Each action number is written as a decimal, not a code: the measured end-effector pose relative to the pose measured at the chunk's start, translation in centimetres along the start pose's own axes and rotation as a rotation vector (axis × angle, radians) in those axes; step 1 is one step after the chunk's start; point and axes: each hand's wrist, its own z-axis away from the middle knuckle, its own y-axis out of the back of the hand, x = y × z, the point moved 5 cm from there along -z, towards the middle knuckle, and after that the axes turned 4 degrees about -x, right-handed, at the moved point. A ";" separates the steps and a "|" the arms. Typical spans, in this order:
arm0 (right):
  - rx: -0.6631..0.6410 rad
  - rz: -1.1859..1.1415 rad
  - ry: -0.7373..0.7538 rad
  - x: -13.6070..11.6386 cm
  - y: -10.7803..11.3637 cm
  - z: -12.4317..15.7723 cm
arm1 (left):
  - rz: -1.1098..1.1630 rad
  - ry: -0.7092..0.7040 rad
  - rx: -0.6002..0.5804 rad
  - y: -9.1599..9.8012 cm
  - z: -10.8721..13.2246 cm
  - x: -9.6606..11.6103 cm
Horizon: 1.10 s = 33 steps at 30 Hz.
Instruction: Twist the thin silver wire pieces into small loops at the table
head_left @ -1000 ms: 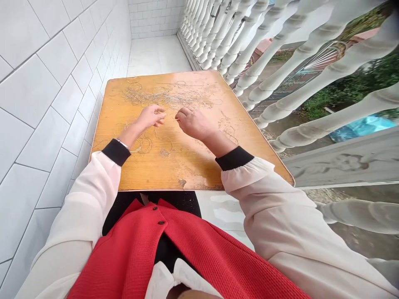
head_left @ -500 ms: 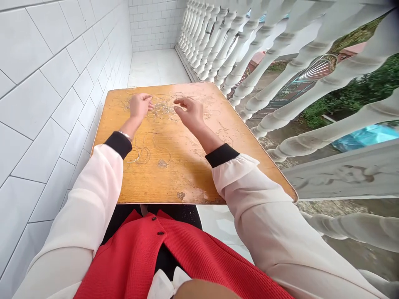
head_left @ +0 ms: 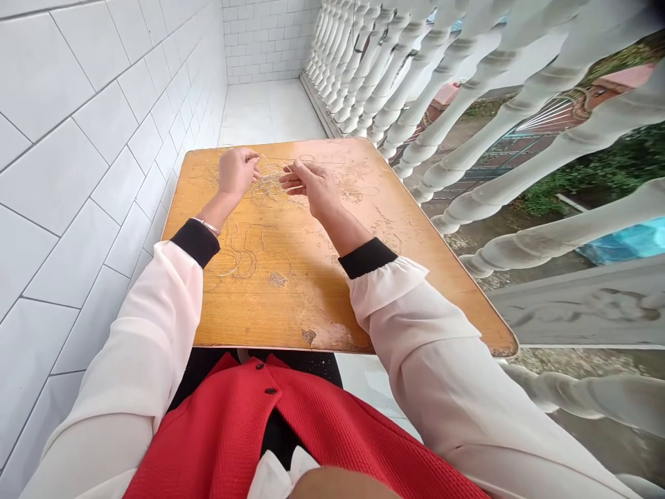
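A worn wooden table (head_left: 312,291) stands in front of me. At its far side lies a tangled pile of thin wire rings (head_left: 270,184). My left hand (head_left: 236,170) is curled at the pile's left edge, fingers pinched on a thin wire. My right hand (head_left: 309,184) is at the pile's right edge, with thumb and fingers pinched on wire strands. More loose wire loops (head_left: 239,256) lie near my left wrist.
A white tiled wall (head_left: 77,138) runs close along the table's left side. A white balustrade (head_left: 467,104) runs along the right, with a yard beyond it. The table's near edge (head_left: 260,344) meets my red vest.
Both hands have moved from the table's middle out to the wire pile at the far side. The right hand went from an open reach to a pinch on the wires.
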 end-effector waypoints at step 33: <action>-0.578 1.256 -0.075 -1.4 -14.2 0.2 | 0.634 0.314 0.327 8.6 10.8 -9.5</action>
